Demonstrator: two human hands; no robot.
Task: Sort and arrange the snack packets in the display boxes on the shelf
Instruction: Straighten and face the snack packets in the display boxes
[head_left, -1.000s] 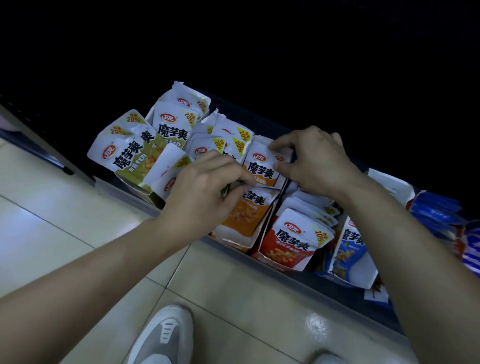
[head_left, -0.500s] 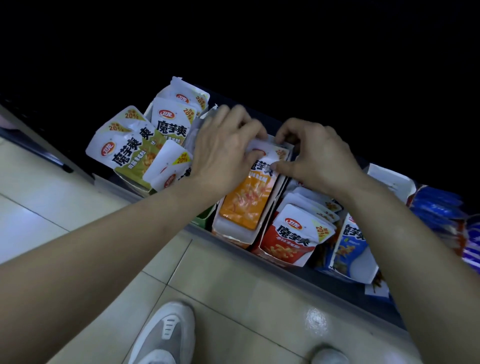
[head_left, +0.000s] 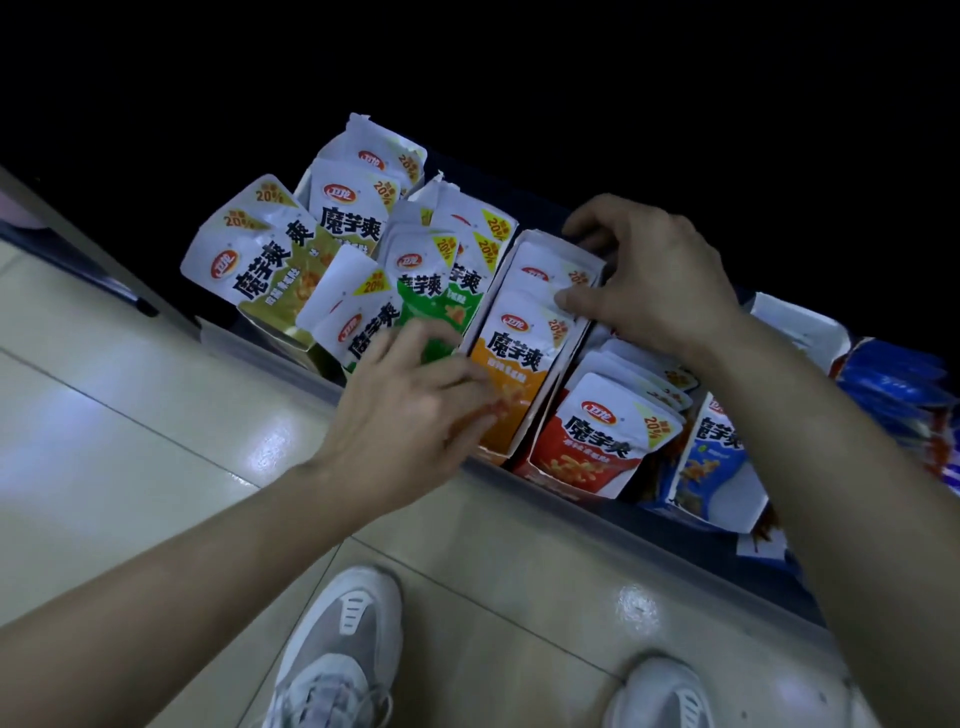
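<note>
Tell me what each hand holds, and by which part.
Right hand pinches the orange packets by their upper corner, thumb in front. Left hand touches their lower part; it is blurred, so a grip cannot be told.

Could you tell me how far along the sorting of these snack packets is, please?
Done: the red packets and the orange packets sit stacked in their boxes. In hand: the right hand grips the far end of the orange box while the left hand touches its front packet. Remaining: the green packets and olive packets lie loose and tilted.
</note>
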